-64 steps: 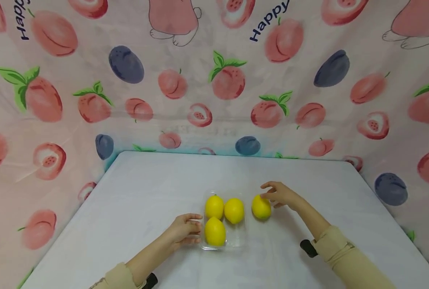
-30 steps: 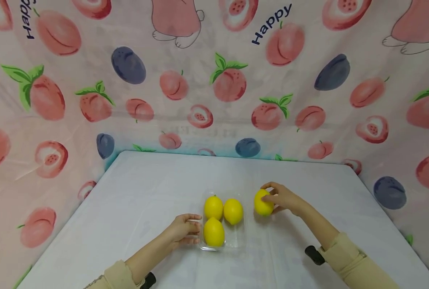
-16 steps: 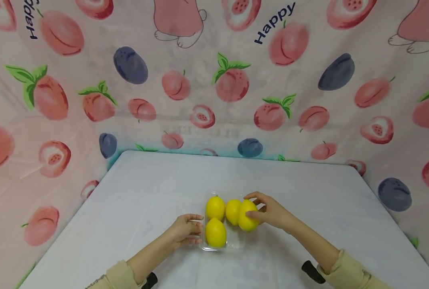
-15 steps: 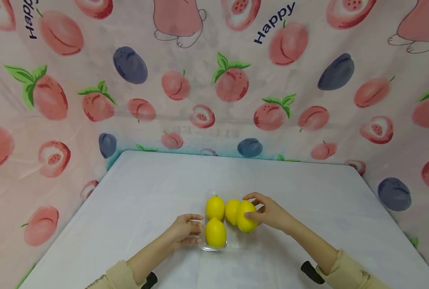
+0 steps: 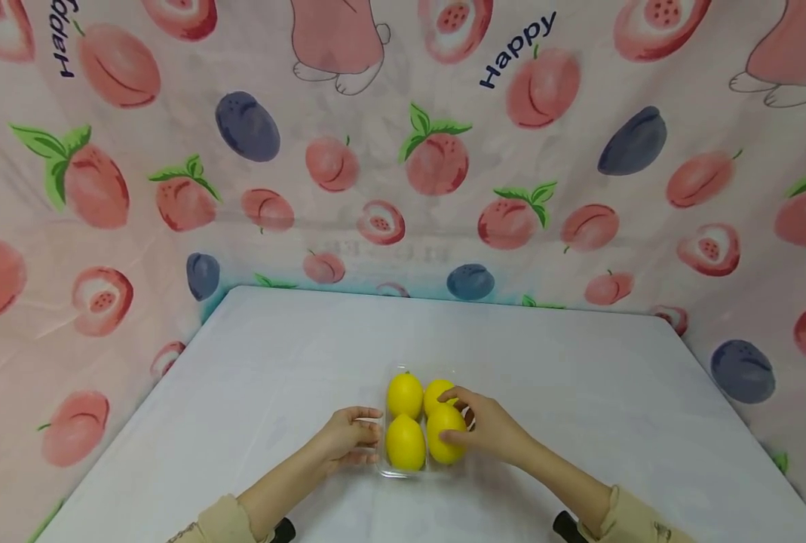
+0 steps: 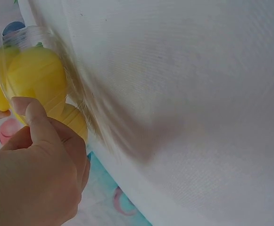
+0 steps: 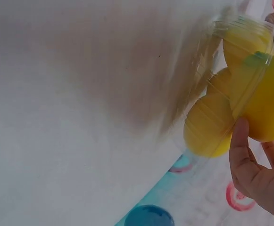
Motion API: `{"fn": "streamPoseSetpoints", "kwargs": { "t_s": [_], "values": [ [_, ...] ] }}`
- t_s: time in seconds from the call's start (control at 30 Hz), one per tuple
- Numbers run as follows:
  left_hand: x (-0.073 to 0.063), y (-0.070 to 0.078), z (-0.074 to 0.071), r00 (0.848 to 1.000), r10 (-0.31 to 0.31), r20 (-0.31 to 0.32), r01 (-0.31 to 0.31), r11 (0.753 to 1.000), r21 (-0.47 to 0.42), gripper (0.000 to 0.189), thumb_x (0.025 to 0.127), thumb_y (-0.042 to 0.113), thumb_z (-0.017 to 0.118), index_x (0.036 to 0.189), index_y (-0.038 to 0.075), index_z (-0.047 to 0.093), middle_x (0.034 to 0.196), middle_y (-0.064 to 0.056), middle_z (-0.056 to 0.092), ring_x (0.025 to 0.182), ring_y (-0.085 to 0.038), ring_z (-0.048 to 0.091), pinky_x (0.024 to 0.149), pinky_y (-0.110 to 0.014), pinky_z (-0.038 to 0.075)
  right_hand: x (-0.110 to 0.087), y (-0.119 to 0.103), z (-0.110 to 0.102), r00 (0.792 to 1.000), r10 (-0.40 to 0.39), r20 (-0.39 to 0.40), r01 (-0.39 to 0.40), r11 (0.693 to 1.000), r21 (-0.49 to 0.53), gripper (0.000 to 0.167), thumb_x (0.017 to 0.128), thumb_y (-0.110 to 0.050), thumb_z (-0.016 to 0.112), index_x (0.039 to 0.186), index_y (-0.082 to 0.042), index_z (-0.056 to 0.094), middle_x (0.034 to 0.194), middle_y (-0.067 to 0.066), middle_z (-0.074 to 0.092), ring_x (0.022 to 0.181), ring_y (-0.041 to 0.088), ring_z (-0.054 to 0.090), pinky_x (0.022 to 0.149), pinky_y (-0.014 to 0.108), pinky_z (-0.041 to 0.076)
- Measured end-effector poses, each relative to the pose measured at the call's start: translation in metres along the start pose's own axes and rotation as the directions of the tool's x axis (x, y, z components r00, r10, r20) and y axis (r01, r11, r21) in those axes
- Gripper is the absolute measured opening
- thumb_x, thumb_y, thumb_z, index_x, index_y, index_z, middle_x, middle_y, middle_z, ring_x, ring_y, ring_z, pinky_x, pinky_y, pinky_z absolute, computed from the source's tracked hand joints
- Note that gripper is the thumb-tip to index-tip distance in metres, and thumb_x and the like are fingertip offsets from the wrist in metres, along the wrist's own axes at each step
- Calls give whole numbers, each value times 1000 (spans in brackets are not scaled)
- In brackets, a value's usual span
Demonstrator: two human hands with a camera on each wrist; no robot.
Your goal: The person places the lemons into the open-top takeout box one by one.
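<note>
Several yellow lemons sit in a clear plastic container on the white table. My right hand grips a lemon by its right side, low in the container's near right corner. Behind it is another lemon, partly covered by my fingers. Two more lemons fill the left side, the far one and the near one. My left hand rests its fingers against the container's left wall. In the left wrist view, its thumb lies right at the clear container.
The white table spreads around the container. A fruit-patterned cloth hangs behind the table and along both sides. Dark straps or mounts sit under both wrists.
My right hand has picked the lemon off the table right of the container, carried it left and lowered it into the near right corner. The left hand has kept its place.
</note>
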State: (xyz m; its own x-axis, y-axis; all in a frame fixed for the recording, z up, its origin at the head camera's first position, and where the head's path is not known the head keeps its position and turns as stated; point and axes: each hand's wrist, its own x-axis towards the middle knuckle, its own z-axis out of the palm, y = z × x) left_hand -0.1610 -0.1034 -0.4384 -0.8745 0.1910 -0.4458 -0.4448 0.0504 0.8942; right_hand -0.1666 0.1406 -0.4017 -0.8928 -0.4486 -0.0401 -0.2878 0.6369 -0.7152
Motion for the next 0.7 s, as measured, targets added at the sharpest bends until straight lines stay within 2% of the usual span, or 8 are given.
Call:
{"fn": "streamPoseSetpoints", "kwargs": {
  "t_s": [0.17, 0.3, 0.5, 0.7],
  "values": [
    [-1, -1, 1, 1000, 0, -3, 0, 1000, -1, 33, 88, -5, 54, 121, -5, 49, 85, -6, 56, 66, -12, 55, 59, -24, 58, -1, -5, 8, 999, 34, 9, -33, 997, -64, 44, 77, -21, 77, 113, -6, 58, 95, 5, 60, 76, 15, 50, 64, 20, 48],
    [-1, 0, 2, 1000, -8, -6, 8, 1000, 7, 33, 88, -5, 54, 121, -4, 49, 85, -6, 56, 66, -12, 55, 59, -25, 58, -2, -8, 11, 998, 56, 12, -54, 992, -114, 44, 75, -22, 79, 111, -5, 60, 93, 4, 61, 78, 14, 51, 70, 29, 52],
    [0, 2, 4, 1000, 6, -11, -5, 1000, 18, 32, 89, -4, 54, 120, -4, 49, 86, -6, 55, 68, -13, 54, 60, -25, 58, -6, -7, 16, 999, 20, -45, -29, 981, -194, 43, 73, -21, 81, 107, -3, 62, 94, 6, 64, 83, 18, 53, 74, 37, 52],
    [-3, 1, 3, 997, 55, -49, -53, 998, 35, 33, 88, -6, 55, 120, -7, 51, 84, -4, 57, 69, -13, 57, 60, -27, 59, -10, -6, 25, 994, -33, -107, -6, 939, -344, 49, 72, -26, 80, 110, -1, 64, 101, 9, 64, 85, 18, 50, 75, 35, 52]
  ]
}}
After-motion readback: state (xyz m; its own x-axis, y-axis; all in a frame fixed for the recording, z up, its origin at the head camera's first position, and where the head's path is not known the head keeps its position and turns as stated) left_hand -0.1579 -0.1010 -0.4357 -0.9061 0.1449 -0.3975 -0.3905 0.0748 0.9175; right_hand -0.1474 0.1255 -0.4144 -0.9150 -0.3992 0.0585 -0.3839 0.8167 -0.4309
